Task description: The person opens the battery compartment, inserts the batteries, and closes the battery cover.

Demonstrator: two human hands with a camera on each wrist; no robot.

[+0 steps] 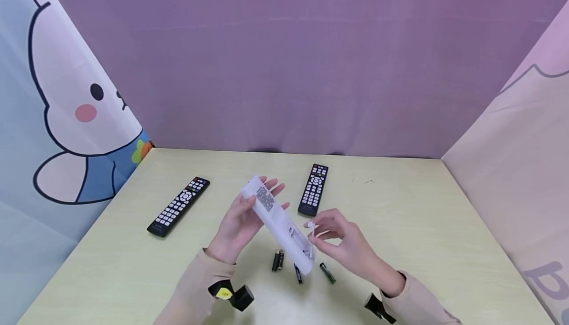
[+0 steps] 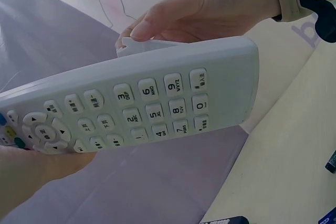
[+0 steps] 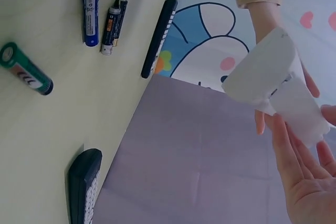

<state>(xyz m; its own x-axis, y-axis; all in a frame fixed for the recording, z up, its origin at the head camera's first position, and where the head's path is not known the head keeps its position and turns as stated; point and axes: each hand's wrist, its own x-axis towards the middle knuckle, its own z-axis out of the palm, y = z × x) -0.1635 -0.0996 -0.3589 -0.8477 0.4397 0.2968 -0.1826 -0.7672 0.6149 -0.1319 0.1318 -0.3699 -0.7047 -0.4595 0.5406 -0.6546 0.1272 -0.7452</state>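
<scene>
My left hand [image 1: 236, 226] grips a white remote control [image 1: 276, 220] by its upper end, above the table. Its back faces up in the head view, with the battery compartment uncovered at the lower end; the left wrist view shows its numbered buttons [image 2: 154, 110]. Between the thumb and fingers of my right hand [image 1: 348, 246] is the white battery cover [image 1: 311, 225], pinched right beside the compartment. The right wrist view shows this cover [image 3: 299, 109] close against the remote. Below on the table lie a green battery [image 1: 328, 272] and a blue battery [image 3: 90, 18].
Two dark batteries [image 1: 276, 261] lie side by side under the white remote. One black remote [image 1: 179, 207] rests at the left of the table [image 1: 400, 201], another black remote [image 1: 313, 190] farther back near the middle. A purple cloth wall [image 1: 284, 68] stands behind the table.
</scene>
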